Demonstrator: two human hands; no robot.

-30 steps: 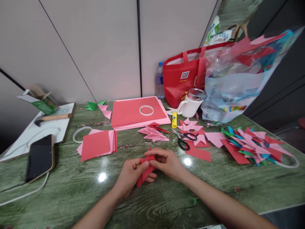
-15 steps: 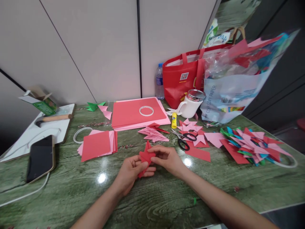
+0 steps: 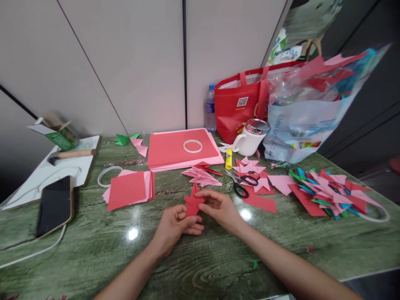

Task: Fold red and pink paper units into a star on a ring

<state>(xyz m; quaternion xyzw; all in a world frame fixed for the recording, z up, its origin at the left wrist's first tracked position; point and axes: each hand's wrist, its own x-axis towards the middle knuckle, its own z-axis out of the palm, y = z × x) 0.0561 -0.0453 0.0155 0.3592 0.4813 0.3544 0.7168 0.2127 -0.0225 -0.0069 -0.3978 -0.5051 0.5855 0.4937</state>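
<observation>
A folded red paper piece (image 3: 193, 202) with pointed tips stands upright between both my hands, just above the green table. My left hand (image 3: 173, 228) grips its lower end with curled fingers. My right hand (image 3: 220, 208) pinches its right side with thumb and fingertips. A stack of small red and pink squares (image 3: 129, 189) lies to the left of my hands. A heap of folded pink pieces (image 3: 201, 175) lies just beyond them. Black-handled scissors (image 3: 242, 183) rest to the right of that heap.
A phone (image 3: 55, 205) on a cable and a hammer (image 3: 70, 154) lie at the left. Large red sheets (image 3: 178, 148) carry a tape ring (image 3: 192, 145). A glue stick (image 3: 228, 158), white mug (image 3: 251, 136), bottle (image 3: 210, 107), red bag (image 3: 240, 104) and plastic bag (image 3: 306, 112) stand behind; folded pieces (image 3: 328, 191) pile right.
The red piece has swung from lying tilted low across my left hand to standing upright with its tip up. Both hands have kept their hold and shifted slightly.
</observation>
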